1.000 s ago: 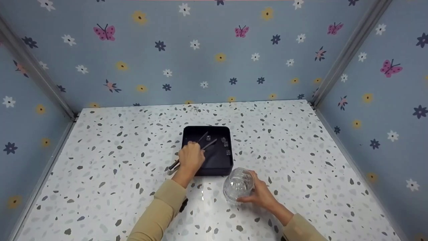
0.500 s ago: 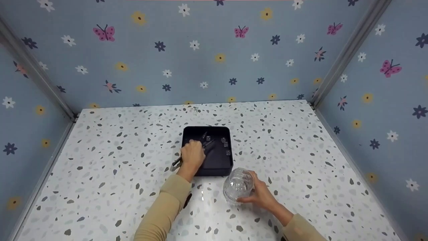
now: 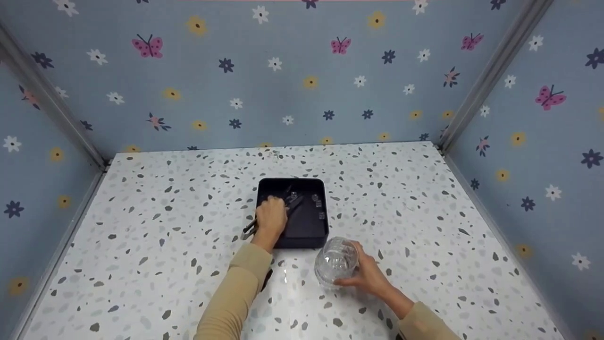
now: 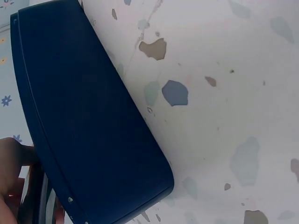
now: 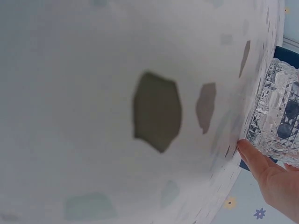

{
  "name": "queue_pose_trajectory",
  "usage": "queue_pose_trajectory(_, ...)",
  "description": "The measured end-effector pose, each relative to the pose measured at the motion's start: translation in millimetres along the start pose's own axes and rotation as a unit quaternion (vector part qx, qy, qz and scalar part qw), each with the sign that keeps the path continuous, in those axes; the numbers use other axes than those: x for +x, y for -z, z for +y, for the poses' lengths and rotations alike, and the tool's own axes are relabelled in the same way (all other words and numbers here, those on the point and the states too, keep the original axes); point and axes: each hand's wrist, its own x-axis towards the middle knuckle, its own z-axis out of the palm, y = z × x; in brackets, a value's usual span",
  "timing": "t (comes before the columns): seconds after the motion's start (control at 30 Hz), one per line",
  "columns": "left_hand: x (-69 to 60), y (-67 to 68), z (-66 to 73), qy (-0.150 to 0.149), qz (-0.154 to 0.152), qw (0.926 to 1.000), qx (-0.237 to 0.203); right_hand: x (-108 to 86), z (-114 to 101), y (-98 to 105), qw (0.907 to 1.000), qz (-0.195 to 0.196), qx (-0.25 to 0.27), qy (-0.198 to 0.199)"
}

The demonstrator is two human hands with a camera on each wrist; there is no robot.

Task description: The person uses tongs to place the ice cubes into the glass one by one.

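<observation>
My left hand grips a pair of metal tongs over the left side of a dark square tray. The two tong arms reach down into the tray with their tips apart, near a clear cube that looks like ice. Several similar clear cubes lie along the tray's right side, among them one cube by the wall. In the left wrist view, part of the tongs shows beside the tray's outer wall. My right hand holds a clear cut-glass vessel on the table, fingers and thumb around its side.
The white speckled table carries the tray and the glass close together, the glass at the tray's near right corner. Blue flowered panels close off the back and both sides.
My left hand has shifted slightly and turned, and the tong arms now point lower into the tray. The right hand and the glass have not moved.
</observation>
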Motion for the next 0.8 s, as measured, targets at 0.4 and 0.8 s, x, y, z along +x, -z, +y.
queue_pose_trajectory(0.4, 2.7, -5.1, -4.1, -0.007, -0.017, 0.9996, -0.019, -0.6, 1.7, -0.5, 0.9999, -0.004, 0.008, 0.008)
queue_pose_trajectory(0.8, 4.0, -3.6, -2.1, -0.018, -0.016, 0.9994, -0.024, -0.4, 0.6, 0.9, 0.9999, -0.007, 0.014, -0.003)
